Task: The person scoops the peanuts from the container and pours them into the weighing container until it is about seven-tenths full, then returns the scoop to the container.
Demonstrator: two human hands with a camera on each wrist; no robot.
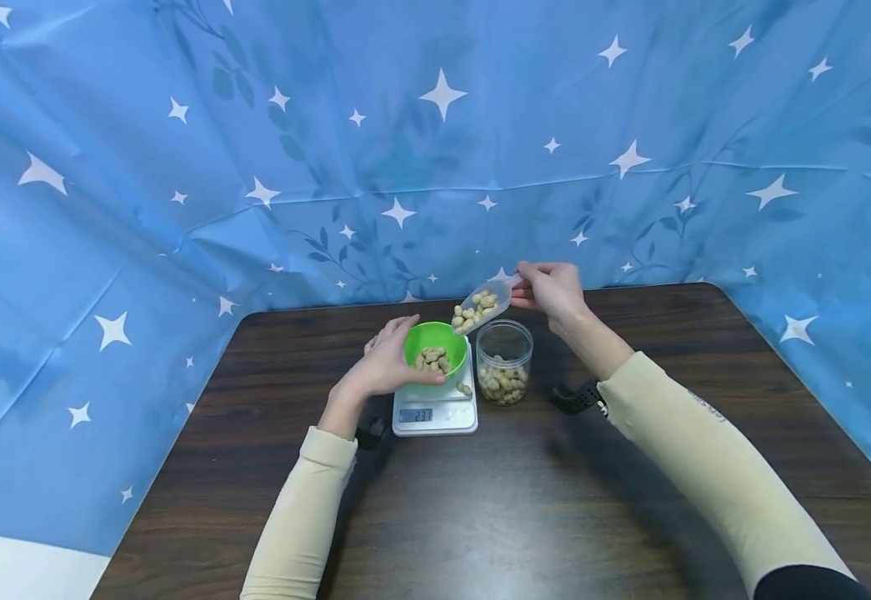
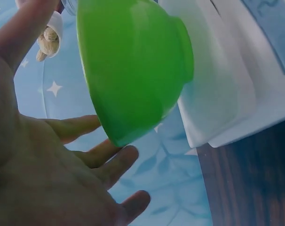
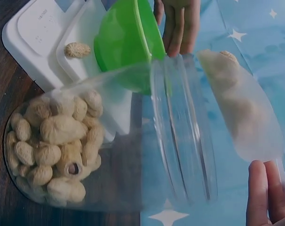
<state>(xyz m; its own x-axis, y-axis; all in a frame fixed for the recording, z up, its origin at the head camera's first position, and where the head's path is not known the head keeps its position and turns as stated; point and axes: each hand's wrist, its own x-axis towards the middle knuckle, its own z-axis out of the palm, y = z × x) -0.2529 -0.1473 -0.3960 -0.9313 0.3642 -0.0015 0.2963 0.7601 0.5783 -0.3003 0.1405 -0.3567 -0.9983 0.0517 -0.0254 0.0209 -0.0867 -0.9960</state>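
My right hand (image 1: 551, 292) pinches the handle of a translucent plastic scoop (image 1: 506, 297) loaded with unshelled peanuts (image 1: 473, 312). The scoop tilts down to the left, its lip close to the right rim of a green bowl (image 1: 455, 337). Several peanuts (image 1: 432, 360) lie in that bowl, which stands on a white kitchen scale (image 1: 435, 415). My left hand (image 1: 384, 358) holds the bowl's left side, thumb along the front and fingers at the far side. In the left wrist view its fingers (image 2: 93, 155) reach the bowl's rim.
Right of the scale stands a clear jar (image 1: 505, 342), uncapped and partly filled with peanuts (image 3: 62, 146). A single peanut (image 3: 77, 50) rests on the scale beside the bowl. The dark wooden table (image 1: 473, 517) ends at a blue star-patterned cloth (image 1: 435, 167).
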